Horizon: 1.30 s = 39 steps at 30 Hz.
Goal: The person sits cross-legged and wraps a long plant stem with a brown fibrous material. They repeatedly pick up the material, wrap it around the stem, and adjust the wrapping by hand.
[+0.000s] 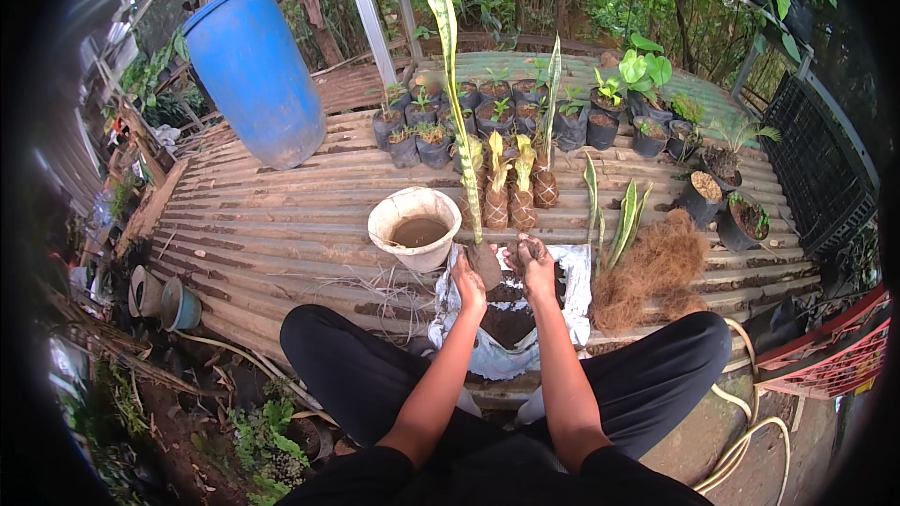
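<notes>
My left hand point(467, 279) is shut around a ball of wet soil point(485, 263) at the base of a tall snake plant leaf point(464, 133), which stands upright. Just right of the ball is my right hand point(532, 263), its muddy fingers curled; whether soil is in them I cannot tell. Both hands are above a white plastic sack point(580, 295) holding dark soil point(508, 323). Left of it stands a white bucket point(415, 253) of murky water. Coconut fibre point(654, 267) lies to the right, with cut snake plant leaves point(626, 225) beside it.
Several tied fibre root balls point(522, 207) with plants stand ahead on the corrugated metal sheet point(281, 225). Behind them are black bags point(432, 147) of seedlings. A blue drum point(256, 77) stands back left. Loose string point(387, 295) lies left; a hose point(752, 429) and red crate point(830, 358) are right.
</notes>
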Motion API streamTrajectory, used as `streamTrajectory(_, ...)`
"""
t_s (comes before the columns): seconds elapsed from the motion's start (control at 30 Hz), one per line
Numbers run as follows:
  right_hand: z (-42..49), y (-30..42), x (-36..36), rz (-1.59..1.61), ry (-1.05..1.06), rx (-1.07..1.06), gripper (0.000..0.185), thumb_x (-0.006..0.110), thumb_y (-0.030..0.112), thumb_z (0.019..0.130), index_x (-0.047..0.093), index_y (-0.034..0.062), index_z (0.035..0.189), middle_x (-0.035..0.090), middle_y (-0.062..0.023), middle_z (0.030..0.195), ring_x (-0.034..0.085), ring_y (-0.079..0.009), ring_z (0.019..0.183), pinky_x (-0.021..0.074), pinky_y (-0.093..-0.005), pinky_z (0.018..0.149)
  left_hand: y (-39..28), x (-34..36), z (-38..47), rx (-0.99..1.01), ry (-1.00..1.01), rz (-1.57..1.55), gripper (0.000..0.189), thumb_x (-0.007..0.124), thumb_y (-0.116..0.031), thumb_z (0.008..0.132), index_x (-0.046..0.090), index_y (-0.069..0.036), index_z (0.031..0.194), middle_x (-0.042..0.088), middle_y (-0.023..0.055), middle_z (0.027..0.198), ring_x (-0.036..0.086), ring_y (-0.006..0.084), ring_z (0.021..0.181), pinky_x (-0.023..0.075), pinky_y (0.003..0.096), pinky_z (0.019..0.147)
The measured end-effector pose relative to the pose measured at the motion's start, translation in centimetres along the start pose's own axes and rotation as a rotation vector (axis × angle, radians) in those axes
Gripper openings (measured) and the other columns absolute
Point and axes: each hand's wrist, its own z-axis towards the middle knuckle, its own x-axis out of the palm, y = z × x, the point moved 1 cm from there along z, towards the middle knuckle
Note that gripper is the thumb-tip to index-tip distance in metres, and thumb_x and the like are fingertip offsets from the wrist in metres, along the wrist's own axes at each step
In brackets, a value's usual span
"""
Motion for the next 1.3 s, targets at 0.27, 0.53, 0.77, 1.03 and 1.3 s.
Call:
streamTrajectory(0.27,-3.7,1.6,5.5,-0.458,0.016,-0.397,0.041,0.054,0.026,0.100,0.050,-0.0051,0.127,0.064,-0.0161,0.116,0.060,-0.0198,0.107,0.0465,-0.0319,0.094,-1.5,1.5,-1.6,0.115,-0.027,0.033,0.042,0.044,-0.041,0.102,0.063,-0.004,0.105,0.068,0.0038,0.090,0.059,0.0089,0.064,0.0466,0.0226,0.056)
streamTrajectory(0.53,-5.5,0.7,5.7,-0.799,0.106,-0.674,0.042,0.047,0.017,0.094,0.048,-0.0037,0.131,0.051,-0.0283,0.129,0.048,-0.0454,0.119,0.0389,-0.0465,0.102,-2.4,1.8,-1.9,0.126,0.161,0.128,0.045,0.042,-0.042,0.103,0.063,-0.002,0.106,0.067,0.0045,0.095,0.062,0.0125,0.081,0.0501,0.0280,0.073)
streamTrajectory(0.77,-4.9,-0.2,4.9,-0.657,0.098,-0.571,0.051,0.032,0.029,0.102,0.033,-0.0003,0.144,0.049,-0.0253,0.136,0.053,-0.0370,0.122,0.0365,-0.0420,0.107,-2.5,1.9,-2.0,-0.029,0.061,-0.035,0.042,0.043,-0.042,0.102,0.059,-0.005,0.114,0.066,0.0013,0.095,0.057,0.0050,0.067,0.0447,0.0227,0.056)
streamTrajectory(1.03,0.5,2.3,5.6,-0.249,0.113,-0.314,0.065,0.043,0.044,0.101,0.031,-0.0025,0.146,0.059,-0.0205,0.127,0.055,-0.0294,0.121,0.0378,-0.0363,0.106,-0.2,-1.5,-1.1,-0.186,0.077,0.159,0.046,0.042,-0.045,0.102,0.049,-0.012,0.132,0.060,-0.0040,0.099,0.044,-0.0005,0.058,0.0347,0.0167,0.047)
streamTrajectory(1.3,-1.2,2.9,5.5,-0.580,0.364,0.006,0.049,0.069,0.039,0.087,0.068,-0.0048,0.109,0.071,-0.0143,0.099,0.065,-0.0172,0.091,0.0494,-0.0306,0.085,1.6,-1.6,0.3,-0.082,0.234,0.078,0.081,0.028,-0.071,0.093,0.026,-0.012,0.149,0.037,0.0111,0.147,0.038,0.0252,0.134,0.0329,0.0405,0.110)
